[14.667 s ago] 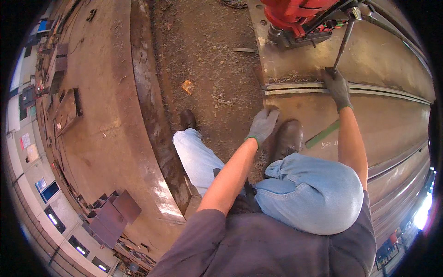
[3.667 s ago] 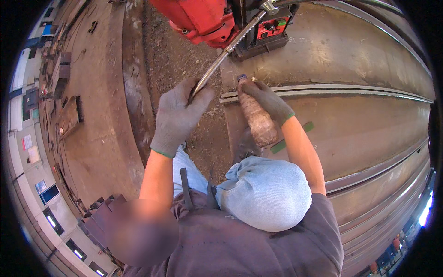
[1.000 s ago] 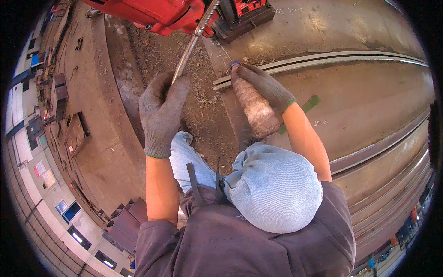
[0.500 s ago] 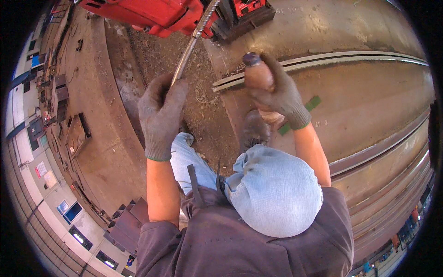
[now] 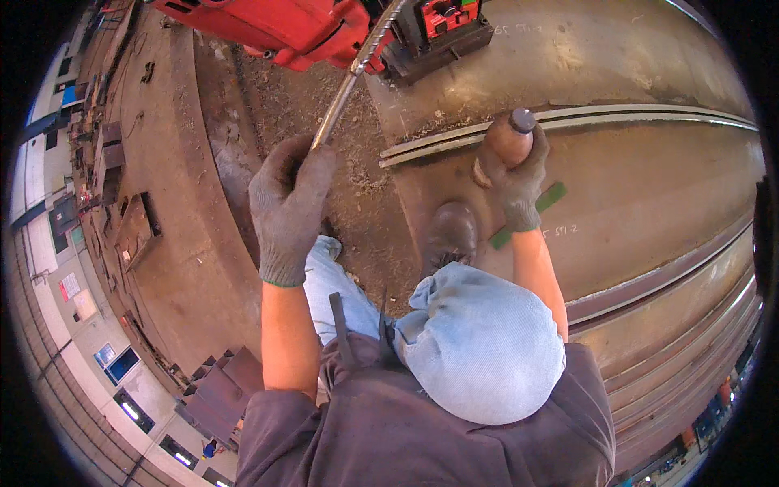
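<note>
My left hand (image 5: 288,207), in a grey knit glove, is closed around the lower end of a shiny metal rod (image 5: 345,91). The rod has a ridged upper part and slants up to the right, in front of a red power machine (image 5: 292,28). In my gloved right hand (image 5: 522,185) is a brownish plastic bottle (image 5: 509,144) with a dark cap. The bottle is tilted, its cap end toward the upper right, above a rusty steel plate. My fingers wrap its side, and part of it is hidden by them.
The machine's dark base (image 5: 438,53) rests on the steel plate (image 5: 649,178). A pale double metal strip (image 5: 608,118) crosses the plate, and a green tape piece (image 5: 552,196) lies beside my right wrist. My boot (image 5: 451,231) stands on the plate's near edge. Steel pieces (image 5: 223,390) sit lower left.
My right hand has moved to the right and turned the bottle, so its cap now points to the upper right. My left hand keeps its hold on the rod. The view has shifted slightly.
</note>
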A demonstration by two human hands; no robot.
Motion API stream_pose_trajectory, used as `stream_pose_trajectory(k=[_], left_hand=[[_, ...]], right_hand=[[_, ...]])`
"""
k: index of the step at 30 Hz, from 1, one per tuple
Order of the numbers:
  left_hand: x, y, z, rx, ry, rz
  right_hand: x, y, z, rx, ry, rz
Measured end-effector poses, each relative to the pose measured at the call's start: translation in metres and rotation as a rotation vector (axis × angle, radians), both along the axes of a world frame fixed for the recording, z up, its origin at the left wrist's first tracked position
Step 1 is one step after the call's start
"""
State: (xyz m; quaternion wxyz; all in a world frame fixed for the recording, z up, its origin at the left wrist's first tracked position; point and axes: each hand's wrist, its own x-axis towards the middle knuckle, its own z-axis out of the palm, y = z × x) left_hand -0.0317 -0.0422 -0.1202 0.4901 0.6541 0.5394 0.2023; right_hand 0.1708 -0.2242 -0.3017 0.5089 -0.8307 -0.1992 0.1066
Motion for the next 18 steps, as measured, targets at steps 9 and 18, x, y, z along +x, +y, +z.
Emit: stream_pose_trajectory(k=[9, 18], left_hand=[[-0.001, 0.002, 0.010, 0.078, 0.142, -0.110], [0.012, 0.003, 0.024, 0.222, 0.332, -0.249]], right_hand=[[0.005, 0.011, 0.020, 0.054, 0.276, 0.258], [-0.018, 0.050, 0.032, 0.007, 0.673, 0.616]])
